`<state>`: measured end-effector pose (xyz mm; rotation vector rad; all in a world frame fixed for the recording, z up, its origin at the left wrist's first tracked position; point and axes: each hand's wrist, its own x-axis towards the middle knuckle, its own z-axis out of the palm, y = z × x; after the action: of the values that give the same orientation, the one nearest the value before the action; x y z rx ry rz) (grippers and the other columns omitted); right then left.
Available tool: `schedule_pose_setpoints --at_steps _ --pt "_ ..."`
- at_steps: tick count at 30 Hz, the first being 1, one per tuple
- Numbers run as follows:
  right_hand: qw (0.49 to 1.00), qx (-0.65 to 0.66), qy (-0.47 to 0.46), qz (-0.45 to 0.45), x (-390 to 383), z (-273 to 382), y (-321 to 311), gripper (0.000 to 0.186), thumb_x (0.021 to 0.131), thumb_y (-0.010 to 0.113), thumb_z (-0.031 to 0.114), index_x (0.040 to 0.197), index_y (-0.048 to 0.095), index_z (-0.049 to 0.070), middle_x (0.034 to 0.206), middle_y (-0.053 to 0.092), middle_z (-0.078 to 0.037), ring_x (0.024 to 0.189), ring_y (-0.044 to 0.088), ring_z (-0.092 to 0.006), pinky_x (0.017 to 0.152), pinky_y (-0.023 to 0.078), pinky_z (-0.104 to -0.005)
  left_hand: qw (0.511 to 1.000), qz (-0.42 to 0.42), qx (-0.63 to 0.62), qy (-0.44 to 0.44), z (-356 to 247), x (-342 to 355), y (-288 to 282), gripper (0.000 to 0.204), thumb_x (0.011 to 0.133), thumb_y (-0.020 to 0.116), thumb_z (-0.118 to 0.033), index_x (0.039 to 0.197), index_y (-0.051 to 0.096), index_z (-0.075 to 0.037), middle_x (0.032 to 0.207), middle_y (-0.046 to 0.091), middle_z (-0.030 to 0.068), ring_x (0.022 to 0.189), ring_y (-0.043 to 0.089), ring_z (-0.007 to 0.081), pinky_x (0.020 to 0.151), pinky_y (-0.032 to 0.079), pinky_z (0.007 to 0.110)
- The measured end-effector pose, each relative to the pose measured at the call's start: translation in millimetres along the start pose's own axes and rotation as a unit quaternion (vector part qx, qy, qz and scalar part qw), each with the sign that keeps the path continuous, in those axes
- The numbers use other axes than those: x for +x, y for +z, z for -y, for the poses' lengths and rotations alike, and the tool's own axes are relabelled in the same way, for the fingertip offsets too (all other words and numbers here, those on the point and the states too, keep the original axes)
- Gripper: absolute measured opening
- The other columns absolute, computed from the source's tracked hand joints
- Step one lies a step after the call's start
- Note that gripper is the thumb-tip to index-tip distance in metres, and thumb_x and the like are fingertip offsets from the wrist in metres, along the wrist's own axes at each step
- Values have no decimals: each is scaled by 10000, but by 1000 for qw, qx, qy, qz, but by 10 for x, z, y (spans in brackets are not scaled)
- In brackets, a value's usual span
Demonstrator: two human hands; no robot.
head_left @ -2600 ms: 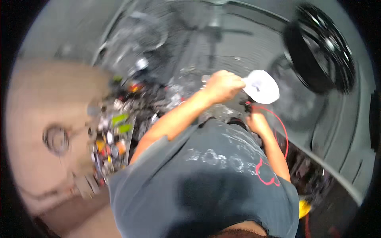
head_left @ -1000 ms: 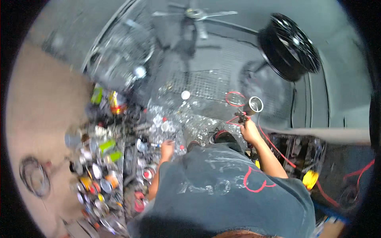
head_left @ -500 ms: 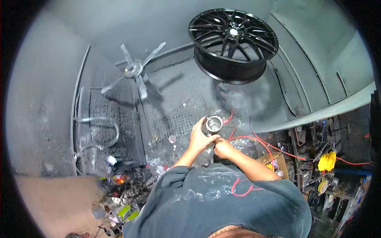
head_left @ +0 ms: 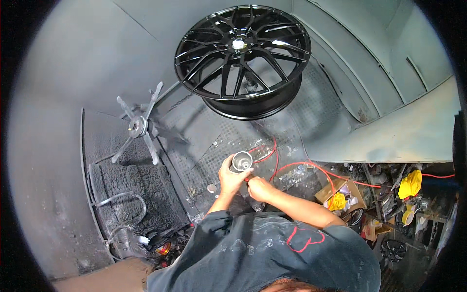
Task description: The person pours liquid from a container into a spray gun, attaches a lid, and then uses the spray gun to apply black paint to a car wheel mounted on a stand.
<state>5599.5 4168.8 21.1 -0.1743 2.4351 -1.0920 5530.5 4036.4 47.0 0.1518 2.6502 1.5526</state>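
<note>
My left hand (head_left: 230, 179) is closed around a silver metal cup (head_left: 242, 161), open at the top, that looks like the cup of a spray gun. Just below and to its right, my right hand (head_left: 261, 189) is closed beside a small red part; it seems to grip the gun's handle, but its fingers hide most of it. A thin red hose (head_left: 275, 156) runs on the floor beyond my hands. Past them, a glossy black multi-spoke car wheel rim (head_left: 238, 63) sits face up, raised above the floor on a stand mostly hidden beneath it.
At the left stands a grey, paint-crusted stand with several arms (head_left: 138, 126). Near it lie a dark shaggy mat (head_left: 146, 182) and a bent tube (head_left: 143, 207). A cardboard box (head_left: 357, 194), yellow cloth (head_left: 410, 184) and cluttered shelving are at the right. Grey booth walls (head_left: 53, 97) surround the area.
My view has turned, so the rim now appears larger and further left. My hands and the cup sit slightly left and lower in view, with the same hold.
</note>
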Motion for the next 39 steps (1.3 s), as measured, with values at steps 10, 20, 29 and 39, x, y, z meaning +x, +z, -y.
schedule_pose_setpoints --at_steps 10,20,29,39 --pt "986 97 8 -135 505 -561 283 249 921 514 118 1076 621 -44 1017 662 -294 964 644 -462 850 520 -539 998 60 -6 -26 525 630 337 786 574 951 -283 1198 636 76 1140 697 178 1058 677 248 957 526 362" --pt "971 144 -28 -187 1597 -1264 834 310 903 581 187 1200 570 98 1094 663 -198 952 658 -428 804 540 -523 993 75 -92 -16 1393 1382 392 668 655 908 -117 1215 598 74 1088 694 103 979 665 175 891 538 319" --pt "884 195 -267 -331 3180 -2303 1322 433 899 628 129 1323 541 121 1061 657 -159 911 675 -396 750 563 -464 994 70 -57 66 2303 2397 718 496 696 825 -13 1147 631 60 1056 685 73 942 642 156 885 509 306" --pt "779 226 -437 -389 4436 -2819 1394 459 887 660 33 1324 525 62 1036 658 -148 838 688 -315 723 564 -410 977 32 -156 139 2924 3195 967 479 765 784 -152 1168 653 71 1067 700 113 962 643 181 909 496 326"
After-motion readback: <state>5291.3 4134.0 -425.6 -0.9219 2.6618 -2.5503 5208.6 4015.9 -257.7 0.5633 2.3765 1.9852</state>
